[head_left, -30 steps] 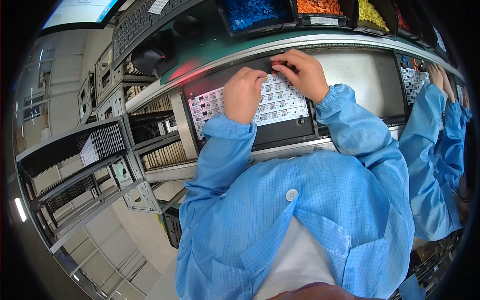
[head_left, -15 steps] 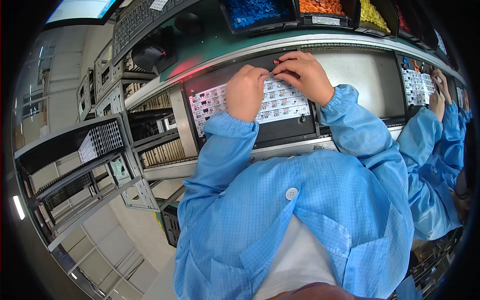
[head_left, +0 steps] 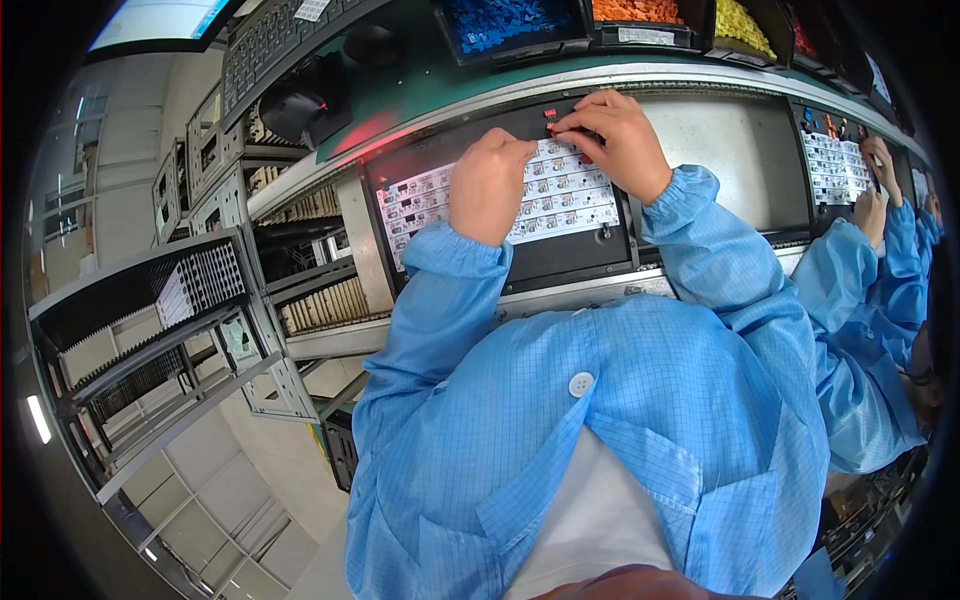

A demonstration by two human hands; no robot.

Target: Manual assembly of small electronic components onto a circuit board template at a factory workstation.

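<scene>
A black rectangular carrier tray [head_left: 560, 262] sits on the grey conveyor surface [head_left: 730, 150] in the upper middle of the frame. On it lies a white panel of small printed circuit boards [head_left: 545, 195], running left to right. The left hand [head_left: 488, 185] rests knuckles-up on the panel's middle, fingers curled under; whether they hold anything cannot be told. The right hand [head_left: 615, 140] is at the panel's upper right edge, its fingers [head_left: 572, 122] pinched close together on a tiny part too small to make out, touching the board. Above, along the top edge, stand bins of blue [head_left: 510, 18], orange [head_left: 635, 10] and yellow parts [head_left: 742, 22]. At the right edge a co-worker's hands [head_left: 872, 190] work on another white panel [head_left: 835, 165].
</scene>
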